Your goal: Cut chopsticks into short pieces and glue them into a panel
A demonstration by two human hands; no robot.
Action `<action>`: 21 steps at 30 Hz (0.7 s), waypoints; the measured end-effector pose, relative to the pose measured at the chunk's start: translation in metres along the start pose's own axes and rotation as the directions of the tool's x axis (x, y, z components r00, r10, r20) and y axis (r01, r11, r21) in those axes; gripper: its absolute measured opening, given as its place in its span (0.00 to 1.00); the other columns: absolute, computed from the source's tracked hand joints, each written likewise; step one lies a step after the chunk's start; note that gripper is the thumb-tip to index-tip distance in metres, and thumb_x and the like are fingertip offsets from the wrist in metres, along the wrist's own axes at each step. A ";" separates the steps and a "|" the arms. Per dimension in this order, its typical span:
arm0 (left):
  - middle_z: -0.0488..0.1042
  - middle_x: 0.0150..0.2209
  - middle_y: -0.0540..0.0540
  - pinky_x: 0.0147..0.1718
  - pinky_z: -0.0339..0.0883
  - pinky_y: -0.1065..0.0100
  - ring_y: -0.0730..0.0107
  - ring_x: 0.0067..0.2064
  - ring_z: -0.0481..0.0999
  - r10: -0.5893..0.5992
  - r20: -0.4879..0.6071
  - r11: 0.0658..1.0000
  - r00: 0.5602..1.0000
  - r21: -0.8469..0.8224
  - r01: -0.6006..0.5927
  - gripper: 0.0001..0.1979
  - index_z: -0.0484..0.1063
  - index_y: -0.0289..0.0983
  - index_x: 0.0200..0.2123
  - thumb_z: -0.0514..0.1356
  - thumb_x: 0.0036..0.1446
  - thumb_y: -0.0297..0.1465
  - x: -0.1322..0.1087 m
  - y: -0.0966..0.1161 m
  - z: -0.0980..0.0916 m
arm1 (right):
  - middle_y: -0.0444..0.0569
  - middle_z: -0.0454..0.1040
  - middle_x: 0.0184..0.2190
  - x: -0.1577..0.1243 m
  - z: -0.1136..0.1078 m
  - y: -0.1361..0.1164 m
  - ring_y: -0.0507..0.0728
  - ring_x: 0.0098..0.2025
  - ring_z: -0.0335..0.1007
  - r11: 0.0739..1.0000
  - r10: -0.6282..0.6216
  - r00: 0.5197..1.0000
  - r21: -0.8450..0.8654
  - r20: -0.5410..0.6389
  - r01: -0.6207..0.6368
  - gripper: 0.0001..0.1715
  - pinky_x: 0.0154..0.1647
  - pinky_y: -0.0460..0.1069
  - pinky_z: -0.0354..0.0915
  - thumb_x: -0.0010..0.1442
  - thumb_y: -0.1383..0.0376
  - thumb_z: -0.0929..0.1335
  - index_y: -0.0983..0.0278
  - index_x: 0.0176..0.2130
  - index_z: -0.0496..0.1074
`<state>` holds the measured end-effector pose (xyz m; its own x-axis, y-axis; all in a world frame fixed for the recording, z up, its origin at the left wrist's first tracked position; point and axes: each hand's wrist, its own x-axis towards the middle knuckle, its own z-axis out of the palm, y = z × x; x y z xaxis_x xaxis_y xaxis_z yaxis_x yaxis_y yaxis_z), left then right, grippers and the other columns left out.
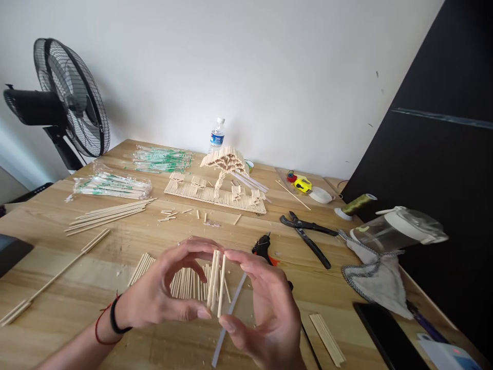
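Observation:
Both my hands meet low in the middle of the view, above a wooden table (346, 290). My left hand (162, 293) and my right hand (265, 308) together pinch a small upright bundle of short wooden sticks (215, 280) between thumbs and fingertips. Just behind the hands lies a row of cut sticks (181, 280) flat on the table. Farther back stands a stick-built model (221, 180) with a curved roof on a flat slatted base.
Long sticks (108, 213) and wrapped chopstick packs (111, 186) lie at left. Black pliers (308, 236), a cutter (264, 246), thread spool (356, 204), tipped clear jug (396, 231) on a cloth and phone (389, 336) sit right. A fan (65, 97) stands far left, a water bottle (217, 135) at back.

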<state>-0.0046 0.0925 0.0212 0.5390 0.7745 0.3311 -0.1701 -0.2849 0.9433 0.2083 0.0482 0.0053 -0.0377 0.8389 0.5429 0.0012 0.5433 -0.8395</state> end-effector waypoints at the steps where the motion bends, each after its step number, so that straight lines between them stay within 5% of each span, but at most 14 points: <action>1: 0.72 0.64 0.40 0.51 0.76 0.60 0.50 0.61 0.74 -0.002 0.005 1.000 1.000 -0.007 0.002 0.35 0.72 0.52 0.65 0.77 0.57 0.37 0.000 0.000 0.000 | 0.53 0.77 0.60 0.000 -0.001 0.001 0.69 0.63 0.74 1.000 0.011 1.000 0.002 -0.004 -0.011 0.32 0.64 0.68 0.71 0.62 0.58 0.79 0.49 0.62 0.70; 21: 0.71 0.63 0.41 0.50 0.73 0.62 0.54 0.60 0.73 0.010 0.052 1.000 0.999 -0.003 -0.010 0.35 0.70 0.50 0.66 0.76 0.57 0.35 -0.001 -0.001 -0.001 | 0.51 0.77 0.60 -0.001 -0.001 0.005 0.62 0.62 0.74 0.999 -0.051 0.998 -0.002 0.024 0.051 0.28 0.62 0.57 0.73 0.65 0.59 0.77 0.53 0.61 0.71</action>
<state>-0.0054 0.0927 0.0196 0.5798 0.7411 0.3386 -0.1780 -0.2904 0.9402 0.2092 0.0502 0.0008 -0.0618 0.8089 0.5847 0.0012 0.5859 -0.8104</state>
